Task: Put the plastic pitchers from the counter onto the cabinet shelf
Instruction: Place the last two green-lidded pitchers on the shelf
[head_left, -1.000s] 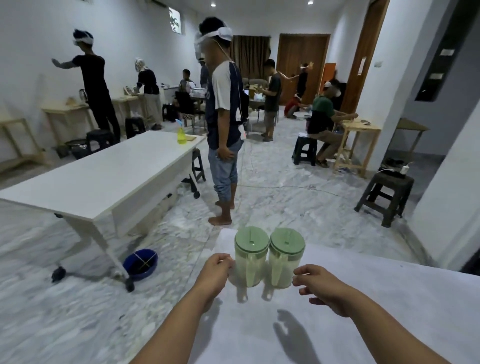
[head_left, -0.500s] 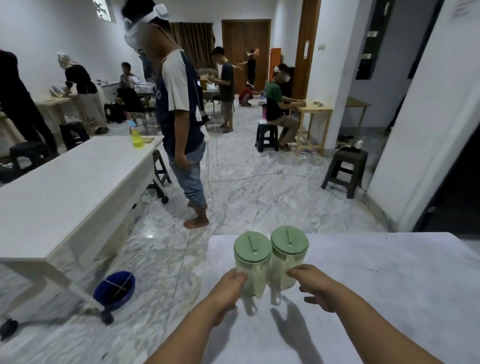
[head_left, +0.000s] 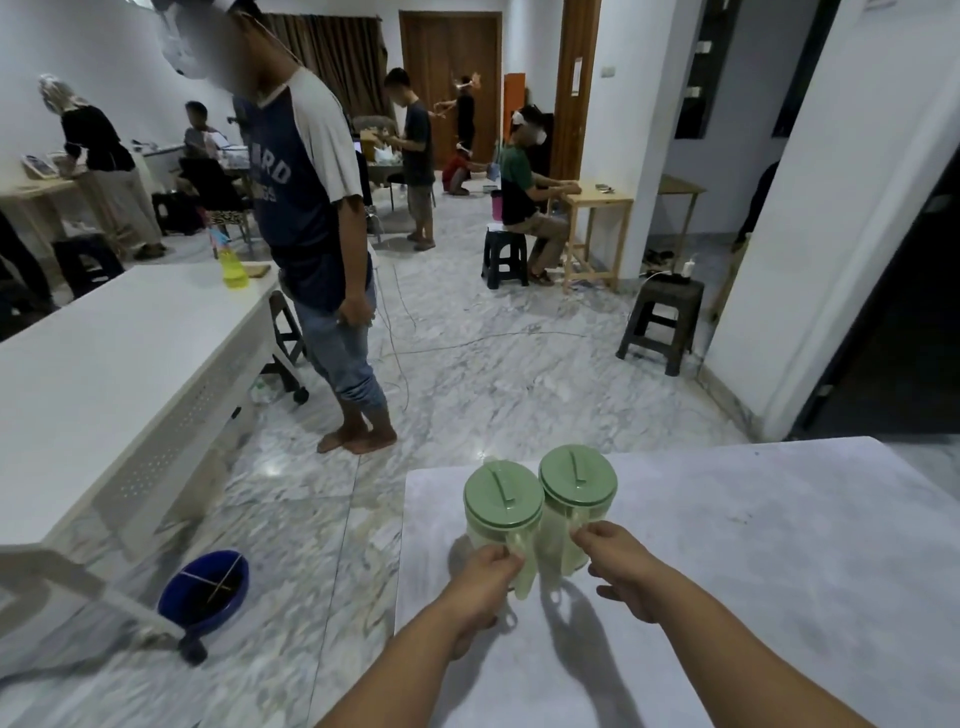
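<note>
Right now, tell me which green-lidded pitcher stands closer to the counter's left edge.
The left pitcher, at the left hand; the other pitcher stands to its right.
</note>
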